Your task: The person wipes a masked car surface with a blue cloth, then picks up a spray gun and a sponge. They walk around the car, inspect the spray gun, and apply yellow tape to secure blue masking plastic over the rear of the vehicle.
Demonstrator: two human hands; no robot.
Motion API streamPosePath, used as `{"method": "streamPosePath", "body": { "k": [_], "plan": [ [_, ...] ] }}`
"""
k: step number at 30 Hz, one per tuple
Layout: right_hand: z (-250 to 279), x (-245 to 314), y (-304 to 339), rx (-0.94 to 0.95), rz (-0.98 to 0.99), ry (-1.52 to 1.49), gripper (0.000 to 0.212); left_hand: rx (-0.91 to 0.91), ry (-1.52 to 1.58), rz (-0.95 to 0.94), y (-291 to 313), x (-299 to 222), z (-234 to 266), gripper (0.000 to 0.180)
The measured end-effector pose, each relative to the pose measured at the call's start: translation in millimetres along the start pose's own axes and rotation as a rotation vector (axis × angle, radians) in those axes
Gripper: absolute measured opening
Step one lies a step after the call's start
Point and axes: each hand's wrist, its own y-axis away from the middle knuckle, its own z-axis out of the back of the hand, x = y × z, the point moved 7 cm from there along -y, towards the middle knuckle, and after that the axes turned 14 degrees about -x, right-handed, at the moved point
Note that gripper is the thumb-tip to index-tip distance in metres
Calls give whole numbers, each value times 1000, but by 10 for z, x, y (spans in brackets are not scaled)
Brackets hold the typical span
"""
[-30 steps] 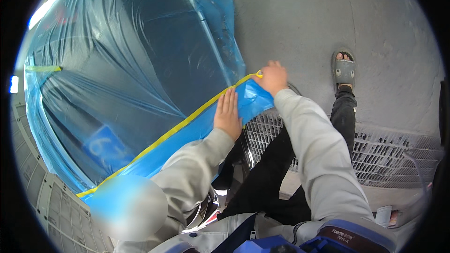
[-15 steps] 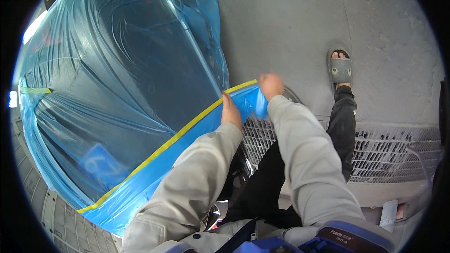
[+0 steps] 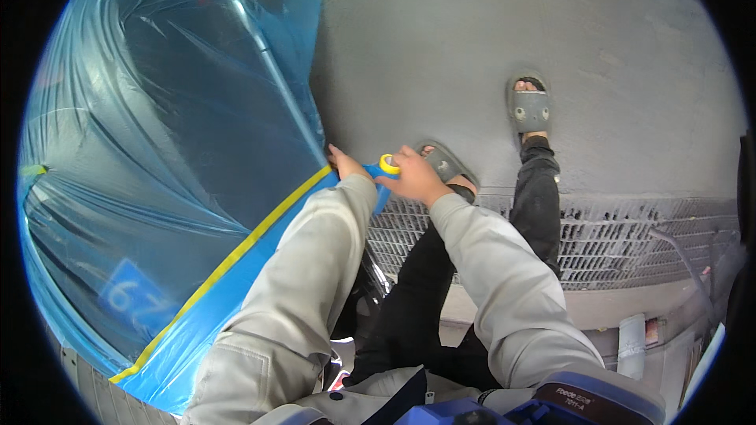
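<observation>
Blue translucent plastic sheeting (image 3: 213, 110) covers a large dark, rounded body at the left. A straight strip of yellow tape (image 3: 236, 260) runs along its lower edge, with brighter blue masking film (image 3: 213, 311) hanging below. My left hand (image 3: 349, 165) is closed at the strip's upper right end, its fingers partly hidden round the edge. Just right of it, my right hand (image 3: 417, 177) grips a small roll of yellow masking tape (image 3: 389, 164). Blue film stretches between the two hands.
My sandalled feet stand on the grey floor (image 3: 417, 55), the right sandal (image 3: 529, 106) farther out. A coated metal grating (image 3: 614, 252) crosses the floor below them. At the lower right lies a pale hose (image 3: 685, 260).
My right hand has come down and left, closer to my left hand, and the roll now shows in it. The view has shifted, and my left foot has come into sight.
</observation>
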Motion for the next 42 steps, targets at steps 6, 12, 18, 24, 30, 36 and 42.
{"method": "streamPosePath", "body": {
  "k": [6,12,18,24,30,36,42],
  "plan": [
    [481,-74,-37,-241,-52,350,33,-481,342,-40,2,-124,534,38],
    [1242,-233,71,-321,-43,421,31,-1086,839,-208,536,-231,1370,20],
    [1927,-472,17,-410,-367,669,35,-976,1214,-362,943,-303,1938,23],
    [3044,-396,-242,-608,-258,637,36,-1149,1574,-236,1749,2,1899,31],
    [4354,-299,325,-905,-523,599,39,-1124,1620,-252,2118,285,1657,32],
    [6125,-47,1313,-971,-421,1092,46,-996,1689,27,2154,810,626,34],
    [6372,-96,3044,-960,-501,795,62,-968,1538,-78,2184,799,120,39]
  ]
}}
